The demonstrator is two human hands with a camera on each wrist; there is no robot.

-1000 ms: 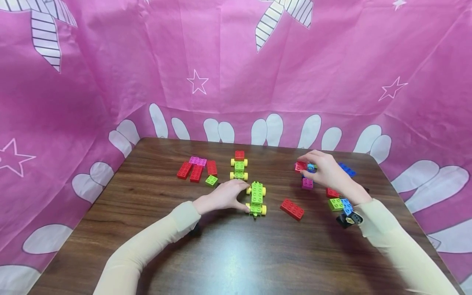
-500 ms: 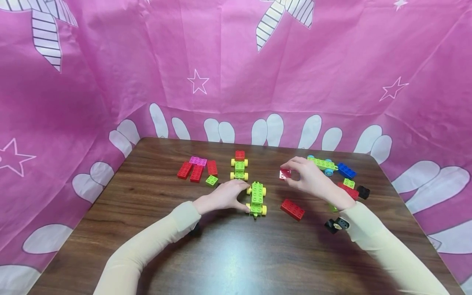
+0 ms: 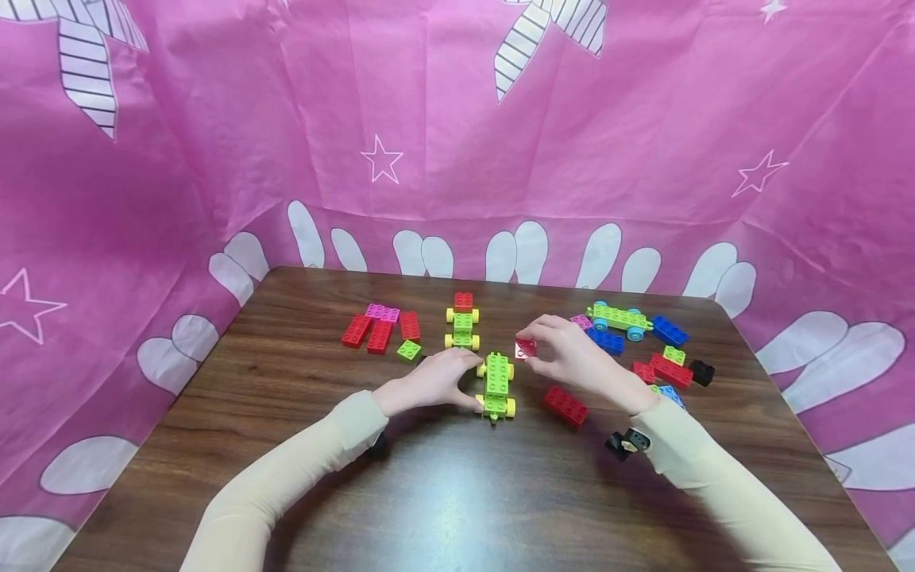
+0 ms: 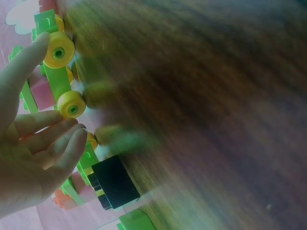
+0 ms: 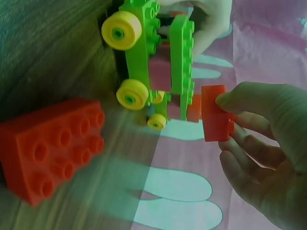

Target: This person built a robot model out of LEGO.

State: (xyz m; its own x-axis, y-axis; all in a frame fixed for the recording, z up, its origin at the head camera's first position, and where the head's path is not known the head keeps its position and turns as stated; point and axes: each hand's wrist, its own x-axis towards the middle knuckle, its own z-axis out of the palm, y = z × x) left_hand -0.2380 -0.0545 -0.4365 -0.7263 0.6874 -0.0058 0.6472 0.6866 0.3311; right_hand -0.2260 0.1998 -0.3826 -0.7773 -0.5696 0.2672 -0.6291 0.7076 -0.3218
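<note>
My left hand (image 3: 446, 380) grips the side of a green wheeled brick car (image 3: 497, 385) with yellow wheels at the table's middle; the left wrist view shows fingers (image 4: 36, 139) against its yellow wheels (image 4: 72, 104). My right hand (image 3: 546, 349) pinches a small red brick (image 3: 526, 348) in the air just right of the car's far end. In the right wrist view the red brick (image 5: 214, 113) sits between thumb and fingers, close to the green car (image 5: 144, 62).
A second green car (image 3: 463, 319) stands behind the first. Red, pink and green bricks (image 3: 380, 330) lie at the left. A red brick (image 3: 566, 405) lies right of the car. Further right are a blue-wheeled green car (image 3: 619, 318) and mixed bricks (image 3: 668, 365). Pink cloth surrounds the table (image 3: 443, 492).
My right hand lifted the small red brick from the right pile and carried it left toward the green car. The left hand stayed on the car.
</note>
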